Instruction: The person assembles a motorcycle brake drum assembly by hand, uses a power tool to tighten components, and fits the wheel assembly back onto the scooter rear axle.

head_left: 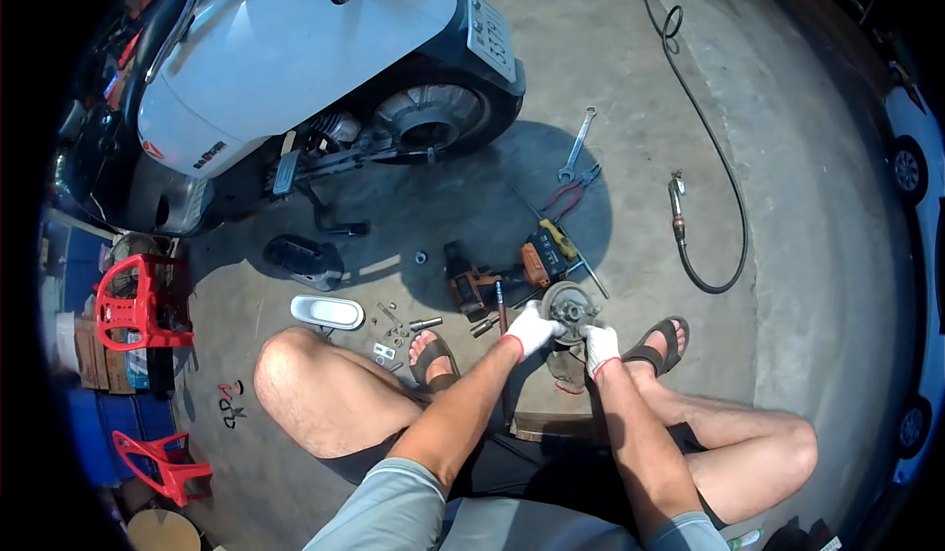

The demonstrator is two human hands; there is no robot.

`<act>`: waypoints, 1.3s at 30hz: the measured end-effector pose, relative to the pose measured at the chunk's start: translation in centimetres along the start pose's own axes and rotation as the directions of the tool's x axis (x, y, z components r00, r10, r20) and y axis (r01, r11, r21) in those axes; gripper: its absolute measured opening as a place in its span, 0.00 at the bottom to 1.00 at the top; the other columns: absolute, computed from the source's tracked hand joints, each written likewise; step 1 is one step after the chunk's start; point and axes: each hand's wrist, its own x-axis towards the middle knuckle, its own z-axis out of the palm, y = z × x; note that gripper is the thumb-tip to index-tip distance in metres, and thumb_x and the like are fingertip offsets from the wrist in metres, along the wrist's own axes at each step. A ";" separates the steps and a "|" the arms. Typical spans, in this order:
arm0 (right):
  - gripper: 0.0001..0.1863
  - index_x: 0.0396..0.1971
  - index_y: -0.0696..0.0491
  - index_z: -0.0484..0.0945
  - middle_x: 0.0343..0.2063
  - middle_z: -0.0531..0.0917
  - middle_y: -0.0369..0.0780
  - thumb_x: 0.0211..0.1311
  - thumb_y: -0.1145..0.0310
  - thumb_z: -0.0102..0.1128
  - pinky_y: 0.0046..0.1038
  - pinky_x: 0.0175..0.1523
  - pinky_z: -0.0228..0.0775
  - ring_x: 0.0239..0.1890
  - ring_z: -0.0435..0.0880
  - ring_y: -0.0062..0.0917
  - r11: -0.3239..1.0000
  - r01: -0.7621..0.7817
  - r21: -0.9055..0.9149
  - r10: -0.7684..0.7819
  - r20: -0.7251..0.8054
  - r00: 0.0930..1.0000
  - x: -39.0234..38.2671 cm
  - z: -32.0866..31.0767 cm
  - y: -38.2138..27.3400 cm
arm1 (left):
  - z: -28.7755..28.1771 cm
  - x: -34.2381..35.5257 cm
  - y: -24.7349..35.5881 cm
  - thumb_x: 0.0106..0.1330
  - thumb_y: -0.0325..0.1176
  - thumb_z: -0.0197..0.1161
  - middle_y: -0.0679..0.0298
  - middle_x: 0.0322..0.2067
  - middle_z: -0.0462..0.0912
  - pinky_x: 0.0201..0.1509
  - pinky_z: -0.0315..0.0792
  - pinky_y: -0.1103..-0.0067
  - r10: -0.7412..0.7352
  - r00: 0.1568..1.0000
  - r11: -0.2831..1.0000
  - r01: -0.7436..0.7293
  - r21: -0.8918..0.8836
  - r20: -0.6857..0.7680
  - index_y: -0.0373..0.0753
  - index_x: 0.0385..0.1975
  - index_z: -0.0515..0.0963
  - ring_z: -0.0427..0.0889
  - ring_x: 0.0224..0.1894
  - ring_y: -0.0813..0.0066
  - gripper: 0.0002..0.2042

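Between my spread legs, both hands in white gloves with red cuffs hold a round grey metal pulley-like part (569,305) with a hub in its middle. My left hand (533,330) grips its left edge, fingers partly hidden. At its lower right, my right hand (601,347) is closed on the rim. A dark cloth or rag (565,366) lies just below the part. Close to my left hand are a thin upright rod (501,307) and an orange-and-black cordless impact wrench (473,283). A yellow-handled screwdriver (558,240) lies beyond the part.
A white scooter (295,59) stands at upper left. Red-handled pliers (565,196), a wrench (579,145), a socket (426,324), a white oval cover (327,313) and a black cover (303,261) lie around. An air hose (737,216) curves at right; a red chair (143,305) stands left.
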 end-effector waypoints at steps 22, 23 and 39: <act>0.26 0.47 0.60 0.77 0.43 0.82 0.57 0.68 0.50 0.48 0.46 0.53 0.71 0.48 0.80 0.53 0.265 0.058 -0.963 -0.427 -0.064 0.902 0.0 -0.2 1.1 | -25.1 -16.5 26.2 0.65 0.41 0.60 0.56 0.51 0.82 0.59 0.71 0.74 0.666 0.730 0.510 -0.297 0.807 -0.152 0.37 0.60 0.73 0.80 0.51 0.68 0.25; 0.26 0.44 0.60 0.78 0.41 0.83 0.57 0.68 0.50 0.47 0.47 0.53 0.71 0.47 0.80 0.54 0.233 0.079 -0.969 -0.447 -0.034 0.894 0.9 -1.1 1.2 | -26.9 -18.1 25.0 0.65 0.42 0.60 0.55 0.50 0.82 0.59 0.72 0.75 0.738 0.651 0.467 -0.300 0.832 -0.179 0.37 0.60 0.73 0.81 0.50 0.68 0.25; 0.21 0.52 0.67 0.75 0.44 0.83 0.47 0.66 0.67 0.55 0.30 0.46 0.76 0.41 0.83 0.32 0.910 0.258 -0.324 -0.284 -0.033 0.958 7.4 -10.3 0.7 | -13.5 -28.7 -22.7 0.52 0.43 0.69 0.42 0.63 0.65 0.68 0.64 0.62 -0.151 0.670 0.790 0.523 0.319 -0.727 0.37 0.68 0.58 0.63 0.67 0.43 0.43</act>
